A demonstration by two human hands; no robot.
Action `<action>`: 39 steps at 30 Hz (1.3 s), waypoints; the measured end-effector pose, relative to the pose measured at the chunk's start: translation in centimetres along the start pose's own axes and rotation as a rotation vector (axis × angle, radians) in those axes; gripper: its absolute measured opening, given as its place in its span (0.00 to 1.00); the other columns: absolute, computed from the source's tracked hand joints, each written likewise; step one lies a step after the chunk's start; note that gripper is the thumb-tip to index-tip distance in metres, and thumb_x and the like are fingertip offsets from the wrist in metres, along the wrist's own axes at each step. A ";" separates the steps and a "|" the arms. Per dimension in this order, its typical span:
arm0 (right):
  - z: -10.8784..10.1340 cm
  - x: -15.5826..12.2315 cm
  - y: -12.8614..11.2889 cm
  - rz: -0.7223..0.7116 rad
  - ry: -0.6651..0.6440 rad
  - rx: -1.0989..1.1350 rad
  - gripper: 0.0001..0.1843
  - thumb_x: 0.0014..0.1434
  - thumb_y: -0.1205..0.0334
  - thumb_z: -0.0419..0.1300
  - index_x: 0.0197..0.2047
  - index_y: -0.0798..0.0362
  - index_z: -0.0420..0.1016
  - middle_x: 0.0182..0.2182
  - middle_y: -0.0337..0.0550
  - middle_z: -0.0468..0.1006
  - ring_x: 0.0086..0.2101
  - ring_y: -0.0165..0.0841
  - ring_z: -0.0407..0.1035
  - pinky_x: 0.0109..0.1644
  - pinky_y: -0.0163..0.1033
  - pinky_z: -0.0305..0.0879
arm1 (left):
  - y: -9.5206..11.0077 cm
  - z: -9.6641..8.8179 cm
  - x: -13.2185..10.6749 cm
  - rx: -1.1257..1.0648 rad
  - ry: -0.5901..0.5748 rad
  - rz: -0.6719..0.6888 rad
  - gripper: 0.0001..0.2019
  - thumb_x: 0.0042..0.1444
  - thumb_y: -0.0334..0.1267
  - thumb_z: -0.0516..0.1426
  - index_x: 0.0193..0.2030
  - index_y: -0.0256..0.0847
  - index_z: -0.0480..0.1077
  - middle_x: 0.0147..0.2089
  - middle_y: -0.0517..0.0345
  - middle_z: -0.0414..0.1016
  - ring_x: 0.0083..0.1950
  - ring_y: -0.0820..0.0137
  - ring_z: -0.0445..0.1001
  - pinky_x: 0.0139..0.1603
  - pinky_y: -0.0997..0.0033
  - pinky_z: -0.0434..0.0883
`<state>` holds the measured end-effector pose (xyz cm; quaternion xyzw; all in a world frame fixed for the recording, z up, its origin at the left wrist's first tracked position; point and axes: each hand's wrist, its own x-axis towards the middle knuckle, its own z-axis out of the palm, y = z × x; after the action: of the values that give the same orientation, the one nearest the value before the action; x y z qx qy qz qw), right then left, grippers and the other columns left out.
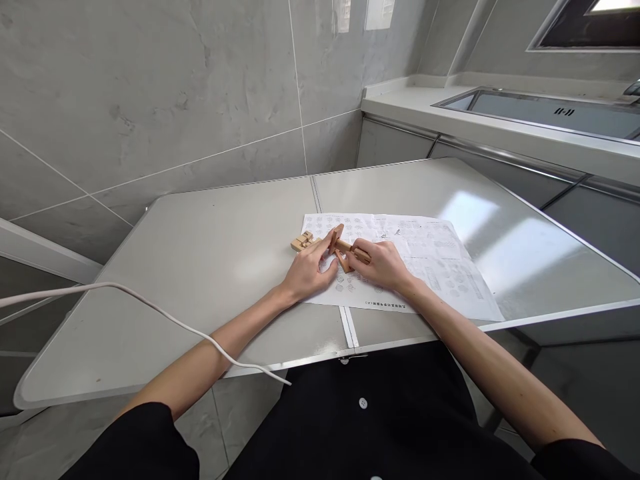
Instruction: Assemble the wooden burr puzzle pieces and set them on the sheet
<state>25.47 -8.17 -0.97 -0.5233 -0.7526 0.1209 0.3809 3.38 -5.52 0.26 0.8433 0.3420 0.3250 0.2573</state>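
Small notched wooden puzzle pieces are between my hands, above a printed instruction sheet [440, 267]. My left hand [310, 270] is closed around an upright wooden puzzle piece [336, 237], with its thumb toward the right. From the right, my right hand [377, 263] pinches a wooden puzzle bar [361, 255] whose far end meets the upright piece. Below them, another slanted wooden piece [343, 261] shows between the hands; whether it is held or lies on the paper I cannot tell. Behind my left fingers, a few more wooden blocks [302, 241] sit at the paper's left edge, partly hidden.
The sheet lies on a pale folding table [225, 253] with a seam down its middle. A white cable [165, 312] crosses over my left forearm. A tiled wall [200, 87] stands behind, and a counter with a sink [540, 107] is at the back right.
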 end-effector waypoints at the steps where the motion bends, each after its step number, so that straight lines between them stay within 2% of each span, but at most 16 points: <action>1: 0.0 0.0 0.0 -0.002 0.000 0.006 0.20 0.66 0.53 0.59 0.26 0.47 0.55 0.18 0.34 0.62 0.20 0.29 0.51 0.29 0.40 0.49 | 0.0 0.0 0.0 -0.002 -0.002 -0.008 0.37 0.68 0.38 0.57 0.83 0.45 0.55 0.51 0.50 0.81 0.46 0.60 0.76 0.49 0.61 0.74; 5: 0.0 -0.1 -0.1 -0.008 0.000 0.034 0.20 0.68 0.53 0.59 0.26 0.47 0.58 0.19 0.35 0.65 0.20 0.30 0.53 0.29 0.40 0.50 | 0.0 0.0 0.0 0.006 -0.008 -0.029 0.34 0.71 0.39 0.56 0.83 0.48 0.54 0.55 0.50 0.81 0.44 0.61 0.77 0.50 0.61 0.75; 10: 0.0 -0.1 -0.2 -0.003 0.014 0.057 0.22 0.69 0.51 0.59 0.26 0.47 0.58 0.18 0.34 0.63 0.20 0.29 0.51 0.29 0.40 0.50 | -0.2 0.1 0.1 0.003 0.044 0.046 0.30 0.74 0.38 0.53 0.81 0.49 0.57 0.66 0.48 0.78 0.62 0.56 0.78 0.63 0.55 0.74; 12: -0.1 -0.1 -0.3 0.003 0.013 0.065 0.23 0.70 0.50 0.58 0.26 0.47 0.58 0.19 0.34 0.62 0.20 0.29 0.52 0.29 0.40 0.50 | -0.4 0.1 0.1 -0.015 0.051 0.063 0.29 0.76 0.38 0.52 0.81 0.48 0.58 0.67 0.47 0.77 0.65 0.56 0.77 0.67 0.54 0.73; 19: -0.2 -0.1 -0.5 0.014 0.011 0.085 0.21 0.71 0.50 0.57 0.28 0.47 0.59 0.20 0.34 0.62 0.21 0.30 0.53 0.28 0.40 0.51 | -1.1 0.5 0.0 -0.065 0.067 0.042 0.28 0.76 0.40 0.54 0.81 0.47 0.59 0.61 0.48 0.81 0.58 0.59 0.81 0.63 0.55 0.77; 26: -0.2 -0.1 -0.4 0.005 0.019 0.086 0.20 0.72 0.50 0.56 0.29 0.47 0.59 0.20 0.35 0.64 0.21 0.30 0.54 0.28 0.40 0.52 | -0.8 0.4 0.1 -0.112 0.062 0.043 0.29 0.76 0.42 0.55 0.80 0.46 0.60 0.63 0.47 0.80 0.58 0.59 0.81 0.64 0.54 0.78; 34: 0.0 -0.3 0.0 -0.022 0.023 0.089 0.21 0.73 0.50 0.57 0.29 0.47 0.61 0.20 0.33 0.63 0.20 0.29 0.54 0.27 0.38 0.51 | -1.3 0.7 0.1 -0.152 0.089 0.037 0.28 0.75 0.45 0.56 0.79 0.43 0.63 0.58 0.48 0.83 0.53 0.60 0.84 0.56 0.54 0.84; 39: 0.1 -0.4 0.1 -0.039 0.026 0.092 0.20 0.73 0.52 0.57 0.30 0.48 0.61 0.20 0.33 0.64 0.20 0.28 0.54 0.26 0.37 0.51 | -1.5 0.9 0.0 -0.163 0.109 0.038 0.28 0.75 0.46 0.56 0.78 0.43 0.64 0.62 0.48 0.83 0.53 0.59 0.86 0.55 0.53 0.85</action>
<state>25.50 -8.47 -1.26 -0.4918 -0.7513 0.1411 0.4168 3.43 -4.75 -1.36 0.8071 0.3120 0.4017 0.2997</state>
